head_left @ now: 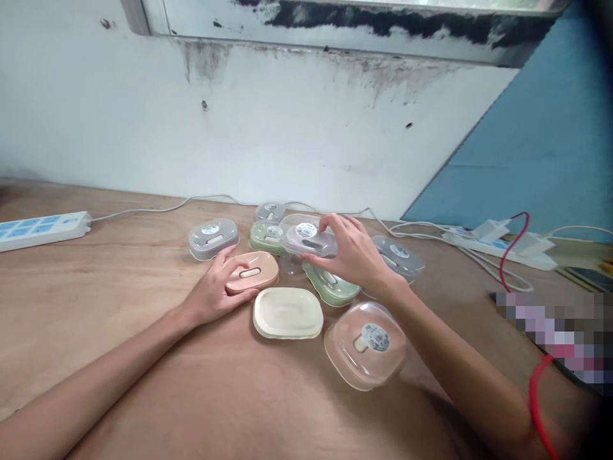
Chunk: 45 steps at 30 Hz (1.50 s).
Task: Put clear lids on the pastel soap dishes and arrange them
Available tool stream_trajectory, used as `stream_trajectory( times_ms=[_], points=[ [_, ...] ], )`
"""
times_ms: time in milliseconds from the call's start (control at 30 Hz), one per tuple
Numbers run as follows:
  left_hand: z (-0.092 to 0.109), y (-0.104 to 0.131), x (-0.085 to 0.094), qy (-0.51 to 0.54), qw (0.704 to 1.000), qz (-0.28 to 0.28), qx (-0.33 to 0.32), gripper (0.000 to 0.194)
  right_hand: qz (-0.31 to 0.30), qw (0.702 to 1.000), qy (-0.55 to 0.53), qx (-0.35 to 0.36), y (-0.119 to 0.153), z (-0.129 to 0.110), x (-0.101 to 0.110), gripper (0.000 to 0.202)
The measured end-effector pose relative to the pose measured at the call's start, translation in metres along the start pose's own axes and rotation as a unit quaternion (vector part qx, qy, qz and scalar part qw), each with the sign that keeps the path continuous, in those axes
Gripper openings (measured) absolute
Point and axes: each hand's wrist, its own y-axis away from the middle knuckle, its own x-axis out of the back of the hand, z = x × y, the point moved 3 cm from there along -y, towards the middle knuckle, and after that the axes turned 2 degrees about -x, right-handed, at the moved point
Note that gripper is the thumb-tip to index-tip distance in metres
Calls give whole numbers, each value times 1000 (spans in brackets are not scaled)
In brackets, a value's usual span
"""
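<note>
With our right hand [357, 252], we pinch a clear lid [292, 231] between thumb and fingers. With our left hand [211, 295], we hold the pink box [263, 271] at its edges. We locate the cream tray [287, 313] between both hands, nearer us.

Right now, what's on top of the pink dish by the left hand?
A pale bar shows in the middle of the pink dish. The left hand hides part of its left side from view.

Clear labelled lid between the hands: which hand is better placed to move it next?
Likely the right hand: its thumb and fingers hold the clear lid, while the left hand is on the peach box.
</note>
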Motion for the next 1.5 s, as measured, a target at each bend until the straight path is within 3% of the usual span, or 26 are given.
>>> stream_trajectory(
  times_ms=[167,367,467,567,733,833,933,1000,1100,1233,1400,1500],
  points=[
    [0,-2,2,0,1000,-4,-11,45,-35,999,17,-32,2,6,-8,35],
    [8,-3,11,7,998,58,-32,33,-16,999,4,30,5,-22,5,30],
    [14,-2,11,34,996,44,-66,34,-22,998,-11,63,7,-33,8,27],
    [12,-2,7,13,998,45,-44,38,-32,997,-17,69,7,-33,8,26],
    [-7,-5,7,-40,996,79,29,51,-33,998,-13,56,8,-26,5,26],
    [-19,-10,15,-27,998,54,4,53,-38,998,-13,57,8,-25,4,25],
    [-36,-16,33,-87,989,121,-13,41,-40,998,-14,52,8,-25,3,25],
    [-54,-18,46,-142,975,165,32,42,-39,998,-15,50,7,-25,3,26],
    [-83,-16,56,-150,972,130,126,53,-37,998,-17,51,7,-24,3,25],
    [-98,-14,56,-105,986,62,113,68,-41,998,-22,52,7,-26,2,24],
    [-93,-18,55,-84,972,161,150,60,-41,997,-35,56,8,-30,3,22],
    [-72,-18,60,-65,960,249,109,57,-32,996,-48,61,8,-33,5,21]
  ],
)
